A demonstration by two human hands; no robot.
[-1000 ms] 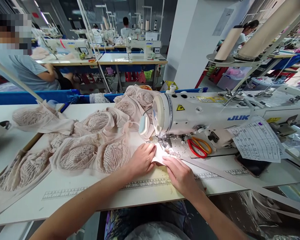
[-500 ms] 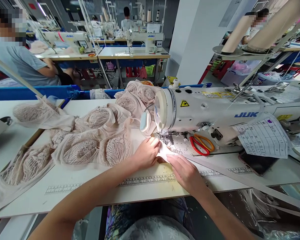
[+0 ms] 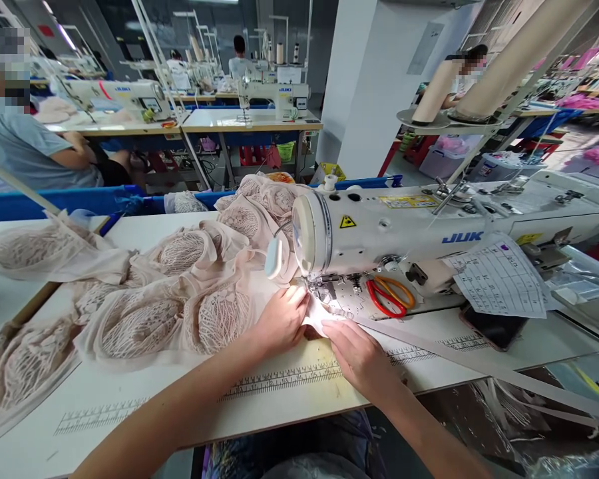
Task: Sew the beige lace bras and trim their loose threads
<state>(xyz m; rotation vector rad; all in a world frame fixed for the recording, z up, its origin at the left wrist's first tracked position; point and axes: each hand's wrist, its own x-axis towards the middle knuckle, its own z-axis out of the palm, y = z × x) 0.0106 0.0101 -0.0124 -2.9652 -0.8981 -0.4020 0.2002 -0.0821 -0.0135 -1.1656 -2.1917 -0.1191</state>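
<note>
1. At 9 o'clock from the lit spot under the sewing machine (image 3: 374, 229), lace pieces (image 3: 147, 326) lie heaped across my white table (image 3: 144, 382); whether they are finished or unsewn, I cannot tell.
2. At 7 to 8 o'clock, my left hand (image 3: 284, 316), nearly closed, bunches its bent fingers on the pale cloth (image 3: 318, 316) close to the machine's foot.
3. At 6 o'clock, that cloth reaches from my fingers up to the lit spot. I judge the work to be partway: one end is at the foot, the near part is loose; glare hides any stitching.
4. At 5 o'clock, my right hand (image 3: 357, 346), fingers together and drawn nearly closed, holds the cloth's near edge, its thumb out of sight.
5. At 3 o'clock, red and orange scissors (image 3: 390, 297) lie beside the machine's base, out of my grasp.
6. Toward 4 o'clock, a pale strip (image 3: 459, 358) trails across the table and over its edge, a long length apparently unused.
7. Past 3 o'clock, a handwritten paper (image 3: 499, 279) partly covers a dark phone (image 3: 492, 329).
</note>
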